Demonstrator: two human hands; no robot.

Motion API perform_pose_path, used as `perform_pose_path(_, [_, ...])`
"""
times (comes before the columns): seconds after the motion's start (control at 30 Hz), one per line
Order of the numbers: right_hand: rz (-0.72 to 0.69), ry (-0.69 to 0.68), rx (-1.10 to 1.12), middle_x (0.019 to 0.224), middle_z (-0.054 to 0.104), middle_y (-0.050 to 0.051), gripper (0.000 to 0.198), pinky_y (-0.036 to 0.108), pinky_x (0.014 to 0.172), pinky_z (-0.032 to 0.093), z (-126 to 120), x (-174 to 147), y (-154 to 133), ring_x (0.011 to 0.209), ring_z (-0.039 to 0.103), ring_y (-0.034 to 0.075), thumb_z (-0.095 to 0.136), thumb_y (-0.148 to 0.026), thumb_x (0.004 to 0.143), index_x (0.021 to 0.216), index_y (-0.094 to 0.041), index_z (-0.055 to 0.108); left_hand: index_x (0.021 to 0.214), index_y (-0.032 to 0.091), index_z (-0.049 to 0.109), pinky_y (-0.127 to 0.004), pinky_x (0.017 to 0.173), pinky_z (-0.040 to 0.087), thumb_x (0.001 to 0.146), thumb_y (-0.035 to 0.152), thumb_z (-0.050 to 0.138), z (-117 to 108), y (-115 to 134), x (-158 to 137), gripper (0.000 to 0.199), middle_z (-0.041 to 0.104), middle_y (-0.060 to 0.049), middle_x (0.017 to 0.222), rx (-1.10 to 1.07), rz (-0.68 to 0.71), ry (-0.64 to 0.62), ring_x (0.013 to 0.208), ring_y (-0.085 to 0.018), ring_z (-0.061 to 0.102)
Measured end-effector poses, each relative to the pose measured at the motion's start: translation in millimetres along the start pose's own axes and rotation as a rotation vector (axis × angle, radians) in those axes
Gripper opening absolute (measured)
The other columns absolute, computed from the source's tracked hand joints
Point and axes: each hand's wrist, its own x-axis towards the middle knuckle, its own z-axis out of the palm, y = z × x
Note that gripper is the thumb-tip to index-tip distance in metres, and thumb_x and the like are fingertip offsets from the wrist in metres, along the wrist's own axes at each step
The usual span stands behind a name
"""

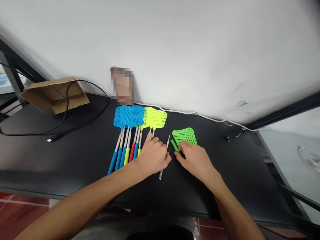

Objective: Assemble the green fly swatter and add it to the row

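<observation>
My left hand (155, 153) is closed, with its thumb and fingers around a thin metal telescopic rod (160, 174) that shows above and below them. That hand also covers the lower part of the yellow fly swatters (156, 117). Between the thumb and fingers of my right hand (196, 160) is a short green handle (174, 145). A green perforated swatter head (185, 135) lies just beyond the right hand, partly covered by its fingers. Left of my left hand, several fly swatters with blue heads (127, 116) lie in a row, their blue, red and yellow handles (120, 158) pointing toward me.
An open cardboard box (56, 95) stands at the back left of the black table (237, 176). A black cable (86, 125) loops beside it. A blurred package (122, 86) leans on the wall. A white cord (180, 111) runs along the wall's foot.
</observation>
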Motion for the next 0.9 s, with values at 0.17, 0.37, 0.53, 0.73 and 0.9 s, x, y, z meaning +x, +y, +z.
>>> perform_pose_path(0.17, [-0.006, 0.005, 0.025, 0.084, 0.068, 0.002, 0.02, 0.03, 0.058, 0.021, 2, 1, 1, 0.07, 0.061, 0.019, 0.058, -0.034, 0.098, 0.083, -0.021, 0.053, 0.067, 0.014, 0.068, -0.049, 0.086, 0.037, 0.091, 0.031, 0.054, 2, 0, -1, 0.033, 0.068, -0.013, 0.066, -0.01, 0.015, 0.019, 0.073, -0.029, 0.062])
perform_pose_path(0.37, [0.035, 0.13, 0.229, 0.075, 0.065, 0.001, 0.019, 0.03, 0.06, 0.031, -3, 1, 7, 0.065, 0.058, 0.018, 0.058, -0.031, 0.095, 0.079, -0.022, 0.052, 0.057, 0.019, 0.054, -0.041, 0.077, 0.037, 0.092, 0.024, 0.052, -4, -10, 4, 0.036, 0.056, -0.002, 0.056, -0.266, -0.049, 0.066, 0.054, -0.017, 0.049])
perform_pose_path(0.53, [0.025, 0.148, 0.782, 0.075, 0.065, 0.0, 0.02, 0.029, 0.062, 0.045, -14, -3, 19, 0.065, 0.06, 0.017, 0.054, -0.042, 0.1, 0.093, -0.023, 0.053, 0.072, 0.019, 0.053, -0.03, 0.061, 0.03, 0.102, 0.032, 0.045, -27, -24, 12, 0.033, 0.046, 0.003, 0.061, -0.843, -0.209, 0.122, 0.057, -0.014, 0.043])
perform_pose_path(0.73, [-0.172, -0.241, 1.124, 0.085, 0.067, 0.001, 0.02, 0.029, 0.064, 0.051, -20, -8, 18, 0.066, 0.063, 0.014, 0.054, -0.042, 0.103, 0.103, -0.023, 0.049, 0.086, 0.019, 0.056, -0.027, 0.058, 0.03, 0.103, 0.043, 0.05, -24, -31, 17, 0.03, 0.037, 0.005, 0.069, -1.399, -0.358, 0.247, 0.06, -0.011, 0.036])
perform_pose_path(0.9, [-0.24, -0.324, 1.079, 0.088, 0.071, 0.002, 0.016, 0.031, 0.072, 0.052, -23, -11, 13, 0.072, 0.067, 0.016, 0.057, -0.036, 0.102, 0.107, -0.022, 0.053, 0.088, 0.018, 0.055, -0.026, 0.056, 0.026, 0.1, 0.043, 0.06, -15, -34, 22, 0.028, 0.034, 0.006, 0.068, -1.581, -0.388, 0.404, 0.056, -0.008, 0.032])
